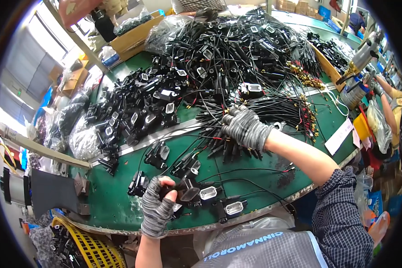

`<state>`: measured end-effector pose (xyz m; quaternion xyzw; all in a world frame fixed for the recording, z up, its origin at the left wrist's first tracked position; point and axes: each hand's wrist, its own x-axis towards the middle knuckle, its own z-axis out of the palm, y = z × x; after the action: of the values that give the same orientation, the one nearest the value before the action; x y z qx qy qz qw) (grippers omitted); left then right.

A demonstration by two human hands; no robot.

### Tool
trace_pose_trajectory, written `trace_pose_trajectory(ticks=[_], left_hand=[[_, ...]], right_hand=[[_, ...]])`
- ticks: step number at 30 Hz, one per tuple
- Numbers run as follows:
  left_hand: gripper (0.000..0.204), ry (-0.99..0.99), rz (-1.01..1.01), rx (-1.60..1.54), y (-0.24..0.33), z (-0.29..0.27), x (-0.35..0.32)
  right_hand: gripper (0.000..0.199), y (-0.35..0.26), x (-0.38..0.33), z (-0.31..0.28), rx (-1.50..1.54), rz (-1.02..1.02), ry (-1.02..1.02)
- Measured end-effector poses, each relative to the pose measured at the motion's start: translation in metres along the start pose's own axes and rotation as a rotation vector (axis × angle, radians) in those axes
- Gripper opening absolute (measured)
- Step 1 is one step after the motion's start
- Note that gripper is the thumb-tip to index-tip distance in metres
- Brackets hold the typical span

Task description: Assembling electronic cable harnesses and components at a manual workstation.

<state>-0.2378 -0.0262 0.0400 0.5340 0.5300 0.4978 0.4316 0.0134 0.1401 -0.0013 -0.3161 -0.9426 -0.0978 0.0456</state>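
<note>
My left hand (157, 209), in a grey striped glove with bare fingertips, is closed on a black plastic housing (188, 193) near the table's front edge. Other housings with pale rectangular frames, such as this black housing (233, 208), lie just right of it, some with cables attached. Farther up and right, my right hand (246, 128), gloved alike, reaches into a bundle of thin black cables (272, 111) with red and brass-coloured ends. Its fingers are bent together at the bundle's left part and appear to grip a cable; the fingertips are partly hidden.
Black housings (138, 96) and tangled cables (228, 49) heap over the green table (120, 196), crossed by a metal strip (165, 134). A yellow basket (91, 245) stands below left. A tool on a stand (362, 58) and a white paper (339, 136) are rightward, with a co-worker's arm beyond.
</note>
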Motion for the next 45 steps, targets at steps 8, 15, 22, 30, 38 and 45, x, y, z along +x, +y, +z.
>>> trace_pose_trajectory(ticks=[8,15,22,30,38,45], left_hand=[[0.019,-0.010,-0.063,0.044,-0.008,-0.008,-0.009],[0.022,0.044,-0.045,0.159,-0.011,0.004,-0.009],[0.027,-0.043,0.159,0.382,-0.003,0.029,0.004],[0.028,-0.090,0.183,0.389,0.000,0.036,0.009],[0.026,-0.098,0.148,0.362,-0.002,0.041,0.011],[0.022,-0.114,0.221,0.417,-0.011,0.044,0.014]], right_hand=[[0.018,-0.009,-0.006,0.008,0.039,-0.005,0.148],[0.022,-0.033,-0.021,-0.044,0.429,-0.108,0.224],[0.017,-0.065,-0.018,-0.068,0.627,-0.119,0.267],[0.018,-0.061,-0.018,-0.065,0.506,-0.111,0.303],[0.023,-0.055,-0.023,-0.069,0.498,-0.063,0.293],[0.023,-0.053,-0.024,-0.061,0.460,-0.116,0.375]])
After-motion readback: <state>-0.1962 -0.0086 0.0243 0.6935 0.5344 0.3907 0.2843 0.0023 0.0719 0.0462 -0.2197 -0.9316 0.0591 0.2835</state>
